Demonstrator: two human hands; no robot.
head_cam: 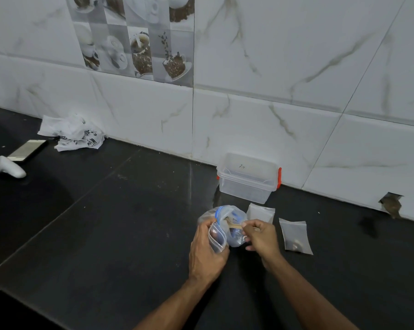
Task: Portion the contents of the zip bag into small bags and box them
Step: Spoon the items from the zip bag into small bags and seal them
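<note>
Crinkling clear zip bag (227, 222), seemingly between hands (207, 248)

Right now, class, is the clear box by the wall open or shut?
Shut. The clear box has its lid seated flat on top, and the orange clip on its right end lies down against the side.
</note>
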